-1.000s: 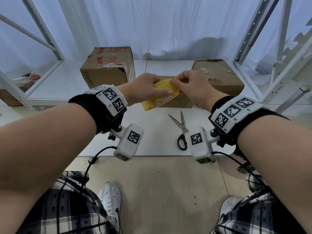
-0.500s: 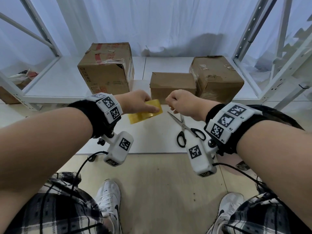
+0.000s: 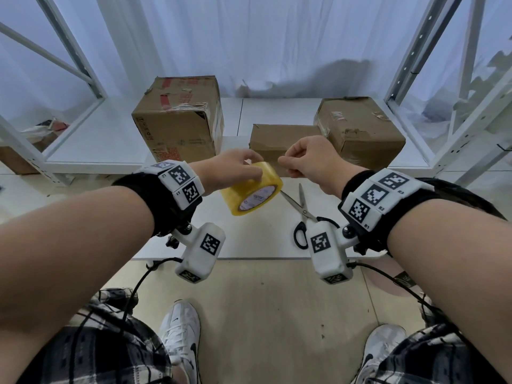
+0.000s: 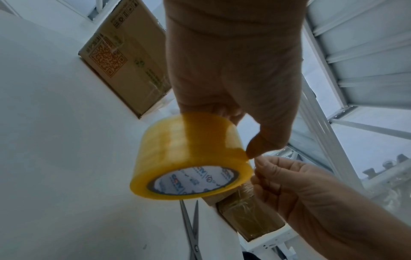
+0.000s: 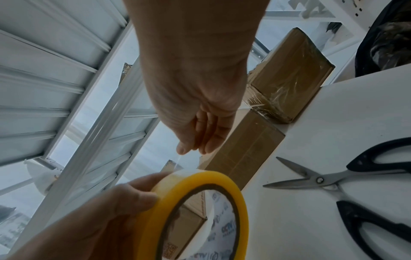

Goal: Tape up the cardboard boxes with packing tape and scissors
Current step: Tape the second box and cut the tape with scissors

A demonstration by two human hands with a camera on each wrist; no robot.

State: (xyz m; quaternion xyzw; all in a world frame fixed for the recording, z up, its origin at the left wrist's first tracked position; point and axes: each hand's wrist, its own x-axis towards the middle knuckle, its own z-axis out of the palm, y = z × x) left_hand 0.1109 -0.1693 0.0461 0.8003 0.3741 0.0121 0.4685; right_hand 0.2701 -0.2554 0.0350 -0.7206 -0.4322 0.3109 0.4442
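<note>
Both hands meet above the desk (image 3: pixel 116 139) in the head view: the left hand (image 3: pixel 230 169) grips the yellow tape roll (image 3: pixel 253 194), while the right hand (image 3: pixel 307 159) pinches at its upper edge, with the scissors (image 3: pixel 302 212) lying on the desk below and three cardboard boxes (image 3: pixel 180 117) standing behind, the small middle box (image 3: pixel 277 137) nearest. From the left wrist, fingers and thumb curl round the tape roll (image 4: pixel 191 156) and the right hand's fingertips (image 4: pixel 259 162) touch its rim. From the right wrist, thumb and forefinger pinch a thin clear strip (image 5: pixel 177 162) lifting off the roll. The step in hand appears to be freeing the tape end; next, a long enough strip probably needs drawing out and carrying to a box seam before cutting.
</note>
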